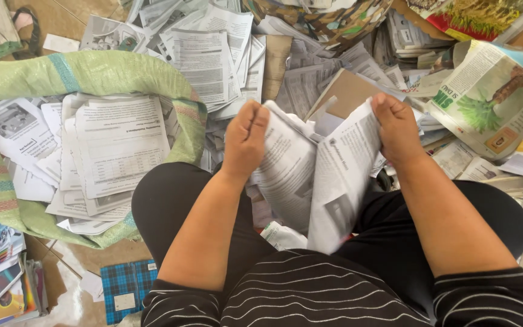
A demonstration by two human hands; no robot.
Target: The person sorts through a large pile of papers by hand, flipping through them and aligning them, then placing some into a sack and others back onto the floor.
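Both hands — left hand (244,140), right hand (397,128) — clamp 1 printed booklet (316,175), pulling it apart; the green sack (7,82) is already well filled, heaps of loose papers (310,72) remain.

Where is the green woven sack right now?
In the head view, the green woven sack lies at the left, open and filled with printed sheets, beside the person's left knee.

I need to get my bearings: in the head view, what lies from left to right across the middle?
Green woven sack full of printed sheets → left hand → folded printed pages gripped by both hands → right hand → colour magazine page with a plant picture.
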